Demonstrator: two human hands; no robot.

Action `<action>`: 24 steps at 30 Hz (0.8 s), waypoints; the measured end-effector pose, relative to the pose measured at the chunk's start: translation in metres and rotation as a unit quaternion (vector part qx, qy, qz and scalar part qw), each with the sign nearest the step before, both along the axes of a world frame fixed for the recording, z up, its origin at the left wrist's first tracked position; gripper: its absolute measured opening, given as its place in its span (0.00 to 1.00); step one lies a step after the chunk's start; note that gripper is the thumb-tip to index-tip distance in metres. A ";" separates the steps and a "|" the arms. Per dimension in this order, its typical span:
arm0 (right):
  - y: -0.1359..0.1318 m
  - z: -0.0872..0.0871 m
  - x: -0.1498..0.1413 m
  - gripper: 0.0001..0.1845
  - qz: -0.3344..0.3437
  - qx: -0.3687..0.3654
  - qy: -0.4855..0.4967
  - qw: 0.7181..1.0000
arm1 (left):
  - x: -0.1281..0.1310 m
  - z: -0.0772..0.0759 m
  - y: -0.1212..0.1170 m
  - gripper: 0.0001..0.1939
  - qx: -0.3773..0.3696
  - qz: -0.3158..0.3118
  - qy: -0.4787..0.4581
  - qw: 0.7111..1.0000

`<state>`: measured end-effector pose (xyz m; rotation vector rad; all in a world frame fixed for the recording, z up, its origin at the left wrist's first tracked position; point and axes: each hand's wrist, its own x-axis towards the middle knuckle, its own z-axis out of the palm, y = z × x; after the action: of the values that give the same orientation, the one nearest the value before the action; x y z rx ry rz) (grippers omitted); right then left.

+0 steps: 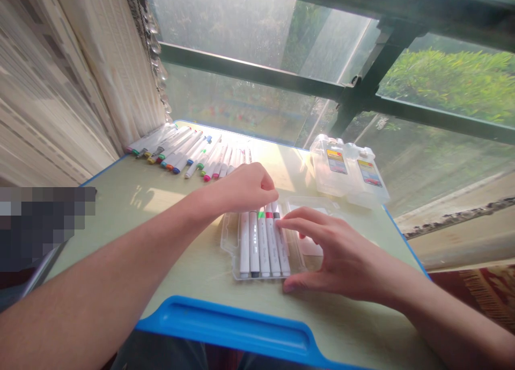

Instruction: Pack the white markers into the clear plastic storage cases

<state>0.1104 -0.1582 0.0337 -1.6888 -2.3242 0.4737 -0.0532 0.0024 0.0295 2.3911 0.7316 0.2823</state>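
Observation:
An open clear plastic case (235, 271) lies before me with several white markers (263, 252) side by side in its left half. Green, red and black bands show near the far ends of some. My left hand (251, 187) is curled closed over those far ends; its fingertips and whatever they hold are hidden. My right hand (322, 241) is spread beside the case, its fingers reaching the black-banded marker (281, 246) and its thumb by the case's near corner. The case's right half (311, 246) has a white sheet and is partly covered by this hand.
A row of loose markers (189, 150) with coloured ends lies along the table's far left. Another clear case with labels (346, 171) stands at the far right. The table (193, 257) has a blue front ledge (233, 327). Behind are a window (257, 69) and a curtain (80, 69).

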 end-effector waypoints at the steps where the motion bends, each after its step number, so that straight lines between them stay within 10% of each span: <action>1: 0.000 0.000 0.000 0.38 0.000 0.003 0.000 1.000 | 0.000 0.002 -0.001 0.18 0.013 0.007 0.002 1.000; 24: 0.001 0.002 0.003 0.36 -0.001 0.010 0.025 1.000 | -0.001 0.008 0.005 0.10 -0.009 0.074 0.009 0.997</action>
<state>0.1132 -0.1567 0.0353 -1.6498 -2.2851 0.4848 -0.0543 0.0071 0.0371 2.3293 0.9186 0.3137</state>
